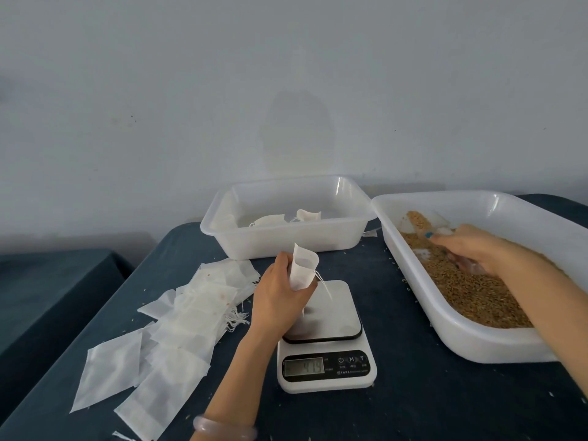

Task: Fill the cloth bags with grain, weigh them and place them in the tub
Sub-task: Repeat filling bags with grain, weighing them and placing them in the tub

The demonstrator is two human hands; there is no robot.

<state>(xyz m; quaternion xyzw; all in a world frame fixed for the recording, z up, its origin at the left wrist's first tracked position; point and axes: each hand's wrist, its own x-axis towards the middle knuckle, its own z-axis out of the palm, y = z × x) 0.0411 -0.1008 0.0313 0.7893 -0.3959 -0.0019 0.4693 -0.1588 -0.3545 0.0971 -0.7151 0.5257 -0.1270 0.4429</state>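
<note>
My left hand (280, 291) holds a small white cloth bag (303, 268) upright, its mouth open, just above the platform of the white kitchen scale (324, 335). Its drawstring dangles over the platform. My right hand (474, 249) grips a clear plastic scoop (426, 222) loaded with brown grain, inside the grain tub (445, 332) at the right. The translucent tub (286, 240) behind the scale has a few cloth bags lying in it.
A spread of several flat empty cloth bags (178, 316) lies left of the scale on the dark blue tablecloth. The scale's display (304, 367) is lit. Loose grains dot the cloth. A grey wall stands behind the tubs; a second dark table sits at far left.
</note>
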